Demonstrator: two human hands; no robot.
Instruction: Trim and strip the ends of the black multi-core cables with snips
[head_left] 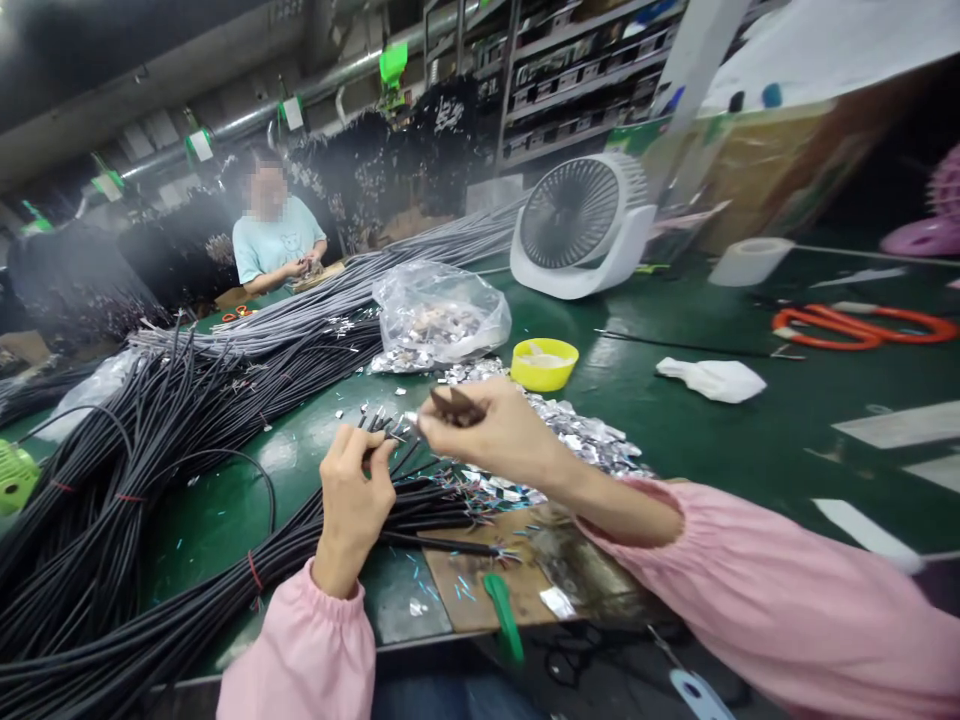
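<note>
Black cable pile (82, 520): heaped at the far left of the green table (750, 440), probably heavy as a mass and springy where loops stand up
Tied bundle (195, 600): runs from lower left to the middle, passing behind the left wrist, gathered by a red tie (254, 570); near the tie seems the surest place to grip it whole
Left hand (352, 490): pinching a cable end, thumb against fingers
Cable end (394, 437): at the left fingertips, over the bundle's spread ends and just beside the right hand; likely light, with a springy jacket and thin, soft wires that bend or break easily; best held on the jacket just behind the tip
Clear bag (442, 310): slack plastic, bits of foil inside
Dark tool (454, 405): pointed, probably hard metal, sticking out of the right hand
Right hand (487, 430): curled round the dark tool, fingertips toward the cable end; blur hides whether they touch it
Yellow dish (545, 366): beyond the right hand, pale contents
Foil scraps (585, 430): spread beside the right wrist, surely light and slippery
</note>
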